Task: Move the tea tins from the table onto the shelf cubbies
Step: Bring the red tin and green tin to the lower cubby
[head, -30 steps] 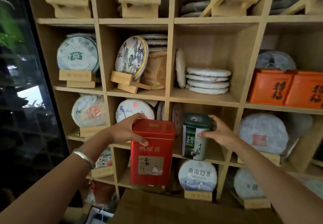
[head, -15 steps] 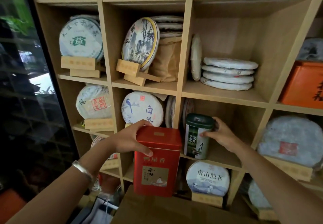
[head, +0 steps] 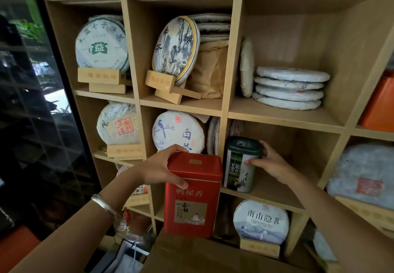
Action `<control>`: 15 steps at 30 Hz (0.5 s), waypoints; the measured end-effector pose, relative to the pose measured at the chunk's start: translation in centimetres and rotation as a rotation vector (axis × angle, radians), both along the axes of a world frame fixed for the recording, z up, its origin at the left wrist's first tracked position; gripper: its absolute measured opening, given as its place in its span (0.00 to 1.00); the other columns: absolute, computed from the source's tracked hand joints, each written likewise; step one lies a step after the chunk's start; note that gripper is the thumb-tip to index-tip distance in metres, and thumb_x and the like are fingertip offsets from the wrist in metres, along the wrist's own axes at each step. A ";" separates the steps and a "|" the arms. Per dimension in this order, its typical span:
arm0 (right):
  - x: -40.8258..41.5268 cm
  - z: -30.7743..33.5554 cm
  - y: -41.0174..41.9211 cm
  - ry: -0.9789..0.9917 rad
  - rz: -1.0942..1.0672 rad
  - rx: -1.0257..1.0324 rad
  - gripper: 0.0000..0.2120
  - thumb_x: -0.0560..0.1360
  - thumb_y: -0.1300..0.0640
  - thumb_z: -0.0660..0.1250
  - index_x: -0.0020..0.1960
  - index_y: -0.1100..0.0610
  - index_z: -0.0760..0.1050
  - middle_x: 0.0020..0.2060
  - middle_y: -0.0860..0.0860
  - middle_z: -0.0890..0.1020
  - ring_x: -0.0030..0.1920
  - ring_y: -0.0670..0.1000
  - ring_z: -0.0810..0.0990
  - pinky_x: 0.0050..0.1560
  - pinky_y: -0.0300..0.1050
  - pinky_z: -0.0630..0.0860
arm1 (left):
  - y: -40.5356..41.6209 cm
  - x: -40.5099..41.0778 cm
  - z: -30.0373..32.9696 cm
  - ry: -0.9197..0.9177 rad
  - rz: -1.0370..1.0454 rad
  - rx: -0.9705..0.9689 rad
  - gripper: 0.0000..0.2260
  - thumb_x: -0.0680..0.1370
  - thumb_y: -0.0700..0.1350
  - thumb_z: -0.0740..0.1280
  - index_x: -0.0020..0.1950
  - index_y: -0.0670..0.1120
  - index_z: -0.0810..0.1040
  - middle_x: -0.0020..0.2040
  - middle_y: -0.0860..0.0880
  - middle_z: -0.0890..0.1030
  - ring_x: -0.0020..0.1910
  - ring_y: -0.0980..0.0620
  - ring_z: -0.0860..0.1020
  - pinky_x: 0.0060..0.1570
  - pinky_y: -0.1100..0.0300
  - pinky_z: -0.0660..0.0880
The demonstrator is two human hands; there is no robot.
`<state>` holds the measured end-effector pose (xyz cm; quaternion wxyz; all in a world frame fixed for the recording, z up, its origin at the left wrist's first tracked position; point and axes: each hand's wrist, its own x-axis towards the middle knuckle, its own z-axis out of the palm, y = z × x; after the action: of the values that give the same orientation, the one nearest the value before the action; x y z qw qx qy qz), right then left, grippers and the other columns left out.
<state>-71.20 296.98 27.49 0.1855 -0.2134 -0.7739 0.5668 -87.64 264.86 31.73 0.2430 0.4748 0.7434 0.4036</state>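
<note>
Wrapped tea cakes (head: 288, 87) stacked w/ orange box (head: 379, 104) nearby (next cubby right).

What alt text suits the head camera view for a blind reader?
A left hand grips a tall red rectangular tea tin before wooden shelf cubbies, while the right hand holds a green-lidded cylindrical tea tin standing in one cubby.
</note>
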 end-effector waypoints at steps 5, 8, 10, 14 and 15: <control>0.2 0.4 -0.1 -0.037 0.014 0.052 0.40 0.58 0.53 0.82 0.65 0.44 0.67 0.61 0.46 0.77 0.65 0.51 0.73 0.67 0.56 0.69 | 1.4 0.5 0.0 -0.019 -0.025 0.022 0.34 0.60 0.48 0.82 0.61 0.58 0.71 0.55 0.52 0.80 0.53 0.55 0.81 0.52 0.54 0.79; 0.8 0.6 -0.2 -0.073 -0.006 0.111 0.53 0.49 0.39 0.81 0.70 0.50 0.66 0.64 0.48 0.76 0.65 0.51 0.72 0.67 0.56 0.69 | 2.4 1.0 0.0 -0.040 -0.068 0.037 0.33 0.60 0.47 0.82 0.61 0.57 0.71 0.56 0.52 0.80 0.53 0.54 0.81 0.50 0.56 0.80; 1.5 1.0 -0.1 -0.071 -0.038 0.120 0.57 0.47 0.36 0.81 0.71 0.53 0.65 0.64 0.50 0.77 0.64 0.50 0.74 0.67 0.55 0.70 | 3.0 1.4 0.0 -0.052 -0.085 0.045 0.34 0.61 0.46 0.82 0.61 0.56 0.71 0.56 0.52 0.80 0.53 0.55 0.81 0.49 0.58 0.80; 4.5 1.6 -0.2 -0.088 -0.153 0.186 0.42 0.65 0.39 0.75 0.73 0.52 0.63 0.62 0.48 0.74 0.63 0.49 0.74 0.62 0.46 0.72 | 4.7 2.5 0.2 -0.071 -0.142 0.054 0.34 0.60 0.47 0.82 0.62 0.56 0.70 0.56 0.52 0.80 0.53 0.55 0.81 0.47 0.59 0.80; 5.5 1.6 -0.4 -0.074 -0.179 0.228 0.35 0.69 0.39 0.71 0.71 0.51 0.65 0.60 0.46 0.75 0.62 0.48 0.75 0.59 0.42 0.72 | 5.3 2.9 0.4 -0.073 -0.165 0.055 0.35 0.60 0.47 0.82 0.62 0.56 0.70 0.56 0.52 0.80 0.54 0.54 0.81 0.48 0.58 0.80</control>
<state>-65.65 296.54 29.06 0.2297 -0.2795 -0.8175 0.4482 -84.71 270.19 32.11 0.2893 0.5259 0.6809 0.4196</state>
